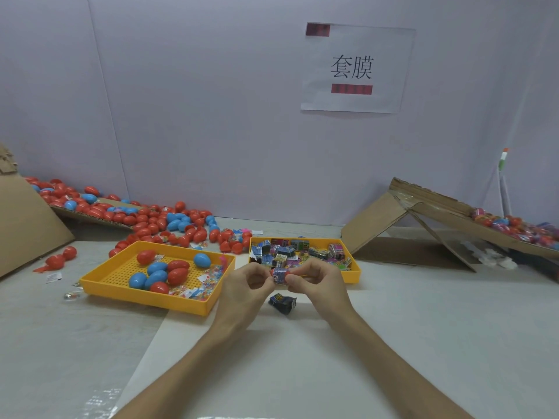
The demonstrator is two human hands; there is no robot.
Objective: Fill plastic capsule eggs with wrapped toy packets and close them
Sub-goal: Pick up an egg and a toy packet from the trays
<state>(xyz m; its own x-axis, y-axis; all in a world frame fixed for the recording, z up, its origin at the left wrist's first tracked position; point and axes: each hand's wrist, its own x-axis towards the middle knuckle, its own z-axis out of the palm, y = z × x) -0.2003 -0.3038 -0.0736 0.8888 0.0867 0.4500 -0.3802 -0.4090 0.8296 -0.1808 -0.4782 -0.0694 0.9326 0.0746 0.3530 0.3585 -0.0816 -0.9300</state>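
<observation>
**Both hands pinch one red egg at centre frame**

The left hand and right hand each pinch one end of a red egg with a printed wrapper round its middle, held above the counter. Just below it a dark packet lies on the counter. Behind the hands, the left tray holds red and blue eggs and the right tray holds packets. Loose eggs pile at mid left.

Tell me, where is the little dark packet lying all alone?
In the head view, the dark packet lies on the table, just below the left hand and right hand pinching an egg, in front of the right yellow tray.
</observation>
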